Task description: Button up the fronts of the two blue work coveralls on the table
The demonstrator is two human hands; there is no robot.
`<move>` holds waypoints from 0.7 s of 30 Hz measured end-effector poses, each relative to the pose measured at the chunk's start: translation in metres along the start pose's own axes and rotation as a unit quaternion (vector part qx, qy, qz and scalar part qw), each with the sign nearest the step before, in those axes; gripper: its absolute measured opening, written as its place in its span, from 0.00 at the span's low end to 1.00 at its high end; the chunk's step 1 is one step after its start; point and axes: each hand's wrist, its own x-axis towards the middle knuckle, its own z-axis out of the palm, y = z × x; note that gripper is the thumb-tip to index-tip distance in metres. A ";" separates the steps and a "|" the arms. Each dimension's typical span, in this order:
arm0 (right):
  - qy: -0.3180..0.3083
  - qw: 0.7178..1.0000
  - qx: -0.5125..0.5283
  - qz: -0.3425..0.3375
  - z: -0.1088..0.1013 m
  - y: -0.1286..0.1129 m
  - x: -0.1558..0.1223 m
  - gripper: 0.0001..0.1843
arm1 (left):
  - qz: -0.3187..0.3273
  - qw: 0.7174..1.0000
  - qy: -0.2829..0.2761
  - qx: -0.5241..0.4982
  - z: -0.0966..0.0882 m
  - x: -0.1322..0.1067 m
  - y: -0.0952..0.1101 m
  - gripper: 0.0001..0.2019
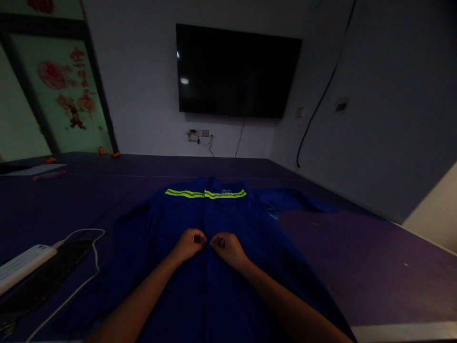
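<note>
A blue work jacket [228, 214] lies spread out front side up, with a yellow-green reflective stripe across its chest and its collar at the far end. Its right-hand sleeve stretches out sideways. Over the middle of the front opening, my left hand [191, 243] is closed in a pinch on the placket edge. Close beside it, my right hand [228, 247] pinches the opposite side of the same edge, fingertips almost touching the left ones. Whatever small part of the jacket sits between the fingertips is too dark to make out.
At left, a white power strip [26, 264] rests on a dark flat object, its white cable [96, 252] curling near the jacket. Pink and orange items lie farther back on the purple floor [357, 257]. A television [239, 71] hangs on the far wall; a black cable [317, 105] runs down the right wall.
</note>
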 end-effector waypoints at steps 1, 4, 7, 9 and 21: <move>0.001 1.000 -0.009 -0.003 -0.001 -0.001 0.000 0.07 | -0.001 1.000 0.001 0.001 0.000 0.000 0.000 0.05; 0.000 0.999 -0.042 -0.011 -0.001 -0.002 0.001 0.07 | -0.002 1.000 0.004 0.005 0.001 0.000 0.000 0.07; 0.000 0.997 -0.074 -0.026 -0.001 -0.003 0.001 0.07 | -0.002 1.000 0.012 0.013 0.002 -0.001 0.000 0.09; 0.004 0.995 -0.093 -0.036 -0.001 -0.004 0.001 0.08 | -0.007 1.000 0.017 0.021 0.003 -0.001 0.000 0.09; 0.002 0.990 -0.138 -0.040 0.003 -0.006 0.000 0.09 | -0.013 1.000 0.011 0.021 0.002 -0.002 0.005 0.08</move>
